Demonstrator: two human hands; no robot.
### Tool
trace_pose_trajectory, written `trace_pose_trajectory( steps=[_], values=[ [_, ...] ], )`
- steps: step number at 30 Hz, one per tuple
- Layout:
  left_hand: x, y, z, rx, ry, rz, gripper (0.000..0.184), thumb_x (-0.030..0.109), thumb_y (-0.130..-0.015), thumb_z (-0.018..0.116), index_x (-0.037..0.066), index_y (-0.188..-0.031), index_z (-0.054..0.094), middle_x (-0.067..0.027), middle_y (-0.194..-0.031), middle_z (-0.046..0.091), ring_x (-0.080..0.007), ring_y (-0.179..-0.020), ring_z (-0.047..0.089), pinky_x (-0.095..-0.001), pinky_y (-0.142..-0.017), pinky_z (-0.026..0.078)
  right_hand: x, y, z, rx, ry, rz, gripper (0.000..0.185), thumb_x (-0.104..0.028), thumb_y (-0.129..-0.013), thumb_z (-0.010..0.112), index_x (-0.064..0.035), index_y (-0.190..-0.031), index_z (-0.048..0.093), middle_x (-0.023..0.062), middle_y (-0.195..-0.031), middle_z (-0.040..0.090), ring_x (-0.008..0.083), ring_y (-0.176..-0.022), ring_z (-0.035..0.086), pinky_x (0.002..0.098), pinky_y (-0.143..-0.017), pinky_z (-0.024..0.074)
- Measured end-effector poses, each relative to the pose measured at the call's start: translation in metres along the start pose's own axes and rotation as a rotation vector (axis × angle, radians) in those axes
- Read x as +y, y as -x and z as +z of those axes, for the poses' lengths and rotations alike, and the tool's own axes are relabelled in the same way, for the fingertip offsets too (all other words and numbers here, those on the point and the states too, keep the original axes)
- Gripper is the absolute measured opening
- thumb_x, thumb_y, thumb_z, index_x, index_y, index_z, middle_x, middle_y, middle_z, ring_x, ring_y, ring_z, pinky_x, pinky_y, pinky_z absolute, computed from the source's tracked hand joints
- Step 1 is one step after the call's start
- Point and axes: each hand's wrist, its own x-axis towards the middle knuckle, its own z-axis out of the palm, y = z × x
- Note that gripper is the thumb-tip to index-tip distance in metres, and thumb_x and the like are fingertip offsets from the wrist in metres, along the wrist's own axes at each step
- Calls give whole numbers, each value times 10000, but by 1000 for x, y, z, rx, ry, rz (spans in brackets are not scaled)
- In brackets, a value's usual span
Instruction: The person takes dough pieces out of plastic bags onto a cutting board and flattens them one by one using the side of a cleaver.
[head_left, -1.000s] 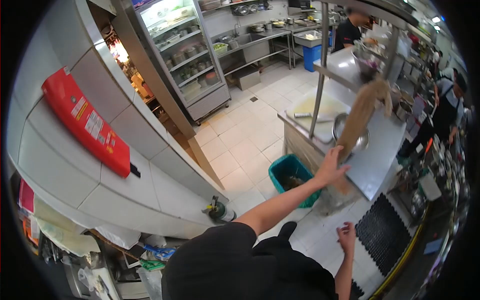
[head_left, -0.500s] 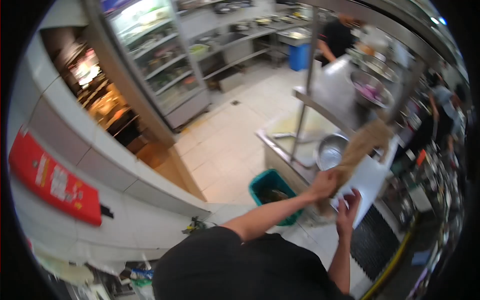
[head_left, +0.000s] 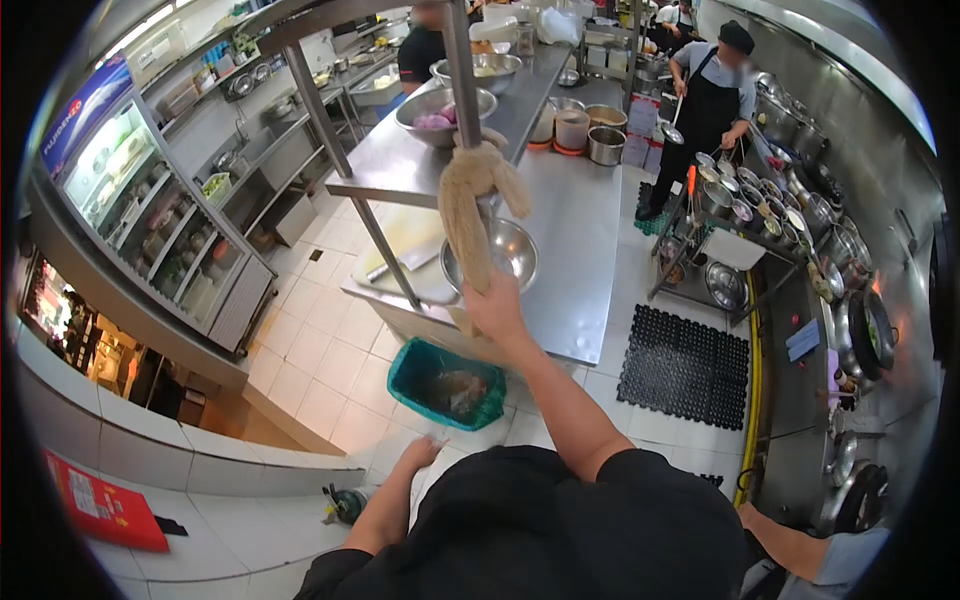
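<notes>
A tan towel (head_left: pixel 468 205) hangs looped around a metal post of the shelf frame, its long end dangling down. My right hand (head_left: pixel 493 305) is closed on the towel's lower end, with most of its fingers hidden from me. Just behind that hand, a steel bowl (head_left: pixel 518 258) rests on the steel table. Low by my left side, my left hand (head_left: pixel 420 453) is apart from the towel. Its fingers look loosely stretched and I see nothing in them. The nearest thing to it is a teal bin (head_left: pixel 405 385) with dark contents on the floor.
A cutting board (head_left: pixel 425 240) with a knife lies left of the bowl. Bowls of food, one with purple pieces (head_left: pixel 440 118), stand on the metal shelf (head_left: pixel 400 180). A co-worker (head_left: pixel 715 90) stands by the stove. Another person's arm (head_left: pixel 785 540) is close at my right. A black mat (head_left: pixel 685 365) covers floor.
My left hand has let go of the towel and dropped to my left side. My right hand has come onto the towel, which now hangs on the post. The view has turned right.
</notes>
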Motion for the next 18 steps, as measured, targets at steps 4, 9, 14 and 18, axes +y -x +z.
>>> trace_pose_trajectory(
  steps=[4,9,14,18],
  values=[
    [-79,183,210,-144,374,-749,636,543,-897,729,-25,-1183,760,-278,-1351,672,-409,-1273,647,-454,-1073,522,-14,6,-28,-143,35,177,268,-170,-895,666,25,-1077,694,262,-875,720,380,-819,736,483,-735,541],
    [31,393,311,161,448,-922,415,397,-1028,565,84,-1222,758,-203,-1237,741,-375,-1129,709,-499,-980,554,140,-11,-35,-99,539,-442,190,-173,-1007,575,-75,-1033,735,105,-861,706,303,-860,693,454,-752,558],
    [174,427,414,224,1007,-1656,373,245,-952,603,45,-1229,752,-207,-1305,722,-383,-1220,698,-526,-1010,565,154,-35,-40,-175,212,-413,494,-324,-1029,698,119,-1246,674,259,-1278,695,358,-1109,662,464,-992,526],
    [281,356,473,250,1185,-1522,399,213,-954,589,102,-1309,734,-153,-1400,686,-342,-1297,664,-497,-1043,550,205,16,13,140,99,-536,515,-341,-1025,675,137,-1216,671,293,-1190,716,410,-1057,698,460,-971,569]
  ],
)
